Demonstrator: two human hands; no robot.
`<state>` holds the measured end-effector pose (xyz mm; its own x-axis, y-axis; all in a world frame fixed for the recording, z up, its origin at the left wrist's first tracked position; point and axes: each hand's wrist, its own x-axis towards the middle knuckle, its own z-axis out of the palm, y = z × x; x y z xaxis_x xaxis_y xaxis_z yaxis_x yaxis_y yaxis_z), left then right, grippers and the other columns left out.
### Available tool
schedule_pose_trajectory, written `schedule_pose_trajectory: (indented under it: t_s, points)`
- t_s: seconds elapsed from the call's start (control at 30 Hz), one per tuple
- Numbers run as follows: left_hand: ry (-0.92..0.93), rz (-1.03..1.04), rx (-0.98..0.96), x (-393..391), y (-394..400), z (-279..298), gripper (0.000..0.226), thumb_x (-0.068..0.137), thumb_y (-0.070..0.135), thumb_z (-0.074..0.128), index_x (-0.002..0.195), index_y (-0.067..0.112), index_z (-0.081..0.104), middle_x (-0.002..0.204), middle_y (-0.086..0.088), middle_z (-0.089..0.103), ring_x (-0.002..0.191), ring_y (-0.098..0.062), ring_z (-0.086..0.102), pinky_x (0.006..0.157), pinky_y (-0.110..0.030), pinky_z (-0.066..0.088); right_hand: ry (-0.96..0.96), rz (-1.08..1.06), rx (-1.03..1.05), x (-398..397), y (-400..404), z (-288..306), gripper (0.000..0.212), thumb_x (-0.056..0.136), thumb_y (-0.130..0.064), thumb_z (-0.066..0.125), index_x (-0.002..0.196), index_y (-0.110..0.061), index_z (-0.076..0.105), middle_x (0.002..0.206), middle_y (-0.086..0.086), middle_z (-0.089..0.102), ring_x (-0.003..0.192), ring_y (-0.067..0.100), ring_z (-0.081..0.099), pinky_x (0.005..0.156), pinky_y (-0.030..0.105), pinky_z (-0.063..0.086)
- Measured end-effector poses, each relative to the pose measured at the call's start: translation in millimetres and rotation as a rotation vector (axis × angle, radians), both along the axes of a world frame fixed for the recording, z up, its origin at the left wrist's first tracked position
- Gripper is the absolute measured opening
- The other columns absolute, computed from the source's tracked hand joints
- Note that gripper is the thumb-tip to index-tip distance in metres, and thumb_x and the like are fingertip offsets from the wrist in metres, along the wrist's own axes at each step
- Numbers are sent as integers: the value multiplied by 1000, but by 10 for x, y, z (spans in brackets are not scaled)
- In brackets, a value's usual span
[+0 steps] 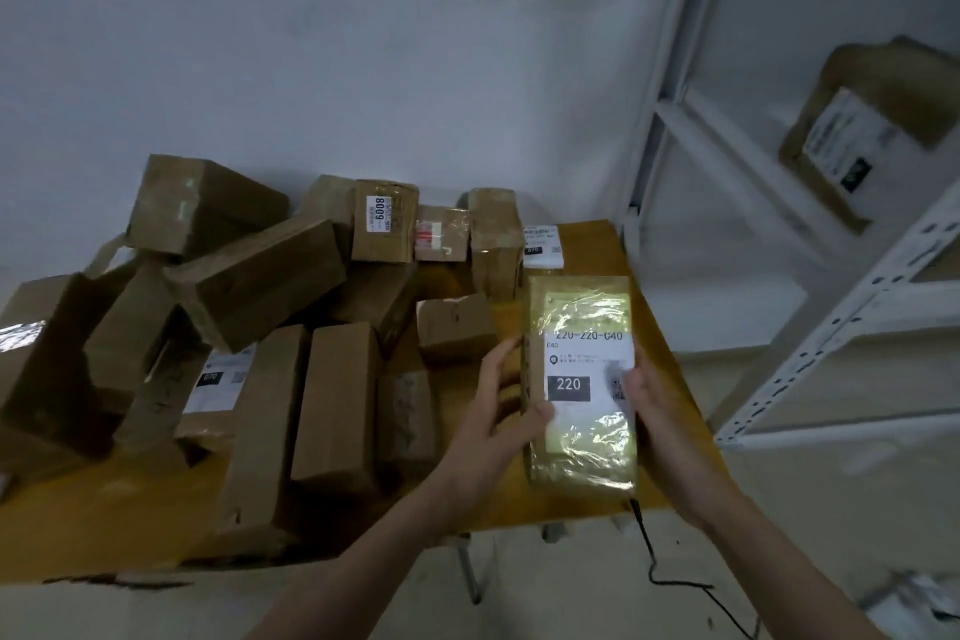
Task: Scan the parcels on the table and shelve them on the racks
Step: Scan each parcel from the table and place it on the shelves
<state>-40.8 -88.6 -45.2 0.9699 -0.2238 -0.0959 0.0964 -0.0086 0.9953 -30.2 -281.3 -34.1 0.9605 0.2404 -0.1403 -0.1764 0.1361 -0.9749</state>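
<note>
I hold a long taped cardboard parcel [582, 447] over the right end of the yellow table [597, 239], its white label reading 220 facing me. My left hand [498, 411] grips its left edge, thumb on the label and fingers behind. My right hand [649, 405] grips its right edge, covering part of the label. Several brown cardboard parcels [260, 276] are heaped over the left and middle of the table. A white metal rack [810, 353] stands at the right.
One taped parcel [857, 130] with a white label lies on an upper shelf of the rack. A black cable [660, 566] hangs from the table's front edge down to the pale floor. A grey wall rises behind the table.
</note>
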Motion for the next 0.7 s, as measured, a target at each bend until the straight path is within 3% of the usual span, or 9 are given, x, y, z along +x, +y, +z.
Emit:
schedule_pose_trajectory:
  t_s: [0.1, 0.23, 0.37, 0.47, 0.53, 0.63, 0.7]
  points:
    - [0, -64, -36, -77, -289, 168, 60, 93, 26, 61, 126, 63, 28, 126, 21, 48, 106, 10, 56, 78, -19, 54, -187, -63, -113, -282, -203, 277, 64, 87, -44, 57, 143, -45, 29, 135, -15, 55, 120, 8, 57, 92, 35, 53]
    - [-9, -190, -57, -168, -691, 378, 57, 93, 25, 57, 127, 58, 25, 121, 20, 50, 100, 12, 58, 77, -19, 54, -205, -191, -143, -509, -599, 446, 62, 86, -39, 59, 142, -42, 34, 134, -8, 57, 121, 16, 57, 96, 46, 50]
    - [-35, -314, -44, -177, -1200, 506, 55, 91, 38, 61, 125, 62, 25, 129, 11, 48, 106, 5, 59, 83, -23, 54, -179, -336, -94, -762, -1018, 578, 54, 86, -34, 57, 138, -38, 43, 128, 1, 62, 114, 25, 62, 94, 54, 49]
    - [-71, -389, -37, -159, -1623, 589, 52, 94, 33, 58, 128, 56, 26, 129, 13, 49, 102, 15, 56, 80, -15, 52, -172, -429, -98, -920, -1366, 667, 55, 84, -42, 61, 136, -36, 46, 128, 3, 62, 114, 27, 62, 96, 56, 47]
    - [-86, -440, -34, -153, -1931, 644, 52, 92, 39, 59, 130, 56, 28, 129, 13, 51, 105, 10, 58, 84, -21, 53, -168, -482, -99, -1013, -1612, 734, 58, 82, -45, 61, 137, -36, 45, 128, 3, 63, 113, 27, 63, 94, 55, 48]
    - [-96, -489, -40, -152, -2436, 739, 57, 82, 54, 61, 131, 56, 31, 126, 15, 55, 109, -1, 60, 92, -37, 54, -151, -552, -80, -1132, -2046, 835, 46, 92, -35, 59, 136, -35, 46, 125, 4, 64, 110, 29, 64, 91, 53, 50]
    - [-124, -512, -29, -147, -2808, 804, 54, 86, 49, 61, 132, 52, 33, 125, 16, 54, 112, -4, 57, 94, -39, 53, -127, -594, -64, -1197, -2366, 914, 41, 93, -29, 53, 133, -33, 49, 121, 6, 66, 106, 30, 66, 87, 51, 53]
